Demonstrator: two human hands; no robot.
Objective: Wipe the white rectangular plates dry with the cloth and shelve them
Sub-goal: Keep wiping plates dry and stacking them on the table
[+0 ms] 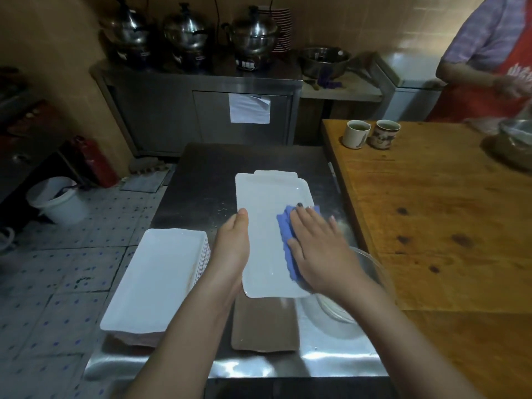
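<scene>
Head view. Left hand (233, 246) holds the plate (264, 240) by its left long edge: thumb lies along the rim, fingers are hidden underneath, so the grip is closed on the plate. Right hand (319, 249) lies flat, fingers straight, and presses the blue cloth (283, 228) onto the plate's right half; it grasps nothing. The plate sits raised over the steel worktop (201, 174), above a brown tray (264, 326). A second white edge shows just past its far end, probably another plate.

Progress: mid-wipe on one plate. The left half looks bare; a few glints near the near edge may be water. A stack (155, 277) of white rectangular plates stands on the worktop just left of the left arm. Whether it is dried or waiting I cannot tell. No shelf is in sight, so I judge shelving not yet done for what is in view. A glass bowl (371, 272) sits under the right forearm, contents unclear.

Surface: steel, shiny, with droplets near the plate's left side. A wooden worktop (431, 211) adjoins on the right, with two cups (356, 133) near its far corner.

Room: dim kitchen, tan tiled walls, speckled floor tiles. A steel cabinet along the back wall carries three lidded pots (187, 33). A white bucket (57, 203) and a red extinguisher (95, 159) are on the floor at left. A person in a red apron (495, 67) works at far right.
</scene>
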